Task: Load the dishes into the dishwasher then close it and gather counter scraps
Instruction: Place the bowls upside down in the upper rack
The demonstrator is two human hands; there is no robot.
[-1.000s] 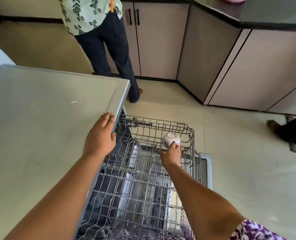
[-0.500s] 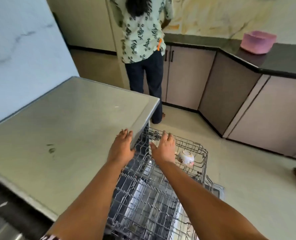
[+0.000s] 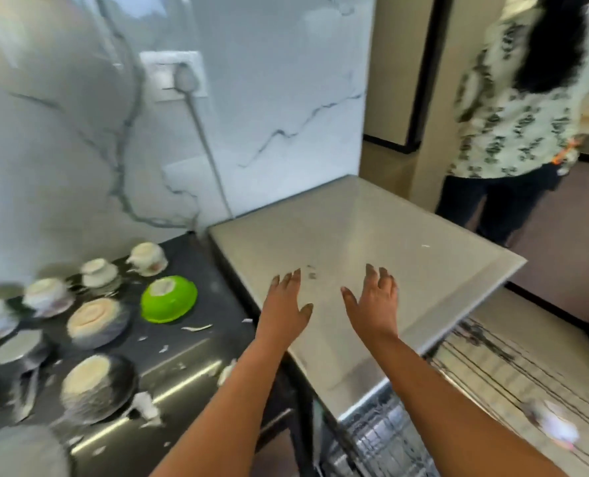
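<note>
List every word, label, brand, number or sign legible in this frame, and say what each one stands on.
None can be read; the frame is motion-blurred.
White wall socket plate: no legible marking.
Grey steel dishwasher top: only smudges, no text.
Upturned bright green plastic bowl: no label visible.
Upturned white ceramic cups on the black counter: faint patterns, no words.
Patterned shirt of the person standing nearby: a print, not lettering.

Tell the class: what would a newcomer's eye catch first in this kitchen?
Probably the bright green upturned plastic bowl on the dark counter, among pale upturned bowls and white scraps. Next, two open hands, left and right, above the grey steel dishwasher top, beside the pulled-out wire rack.
</note>
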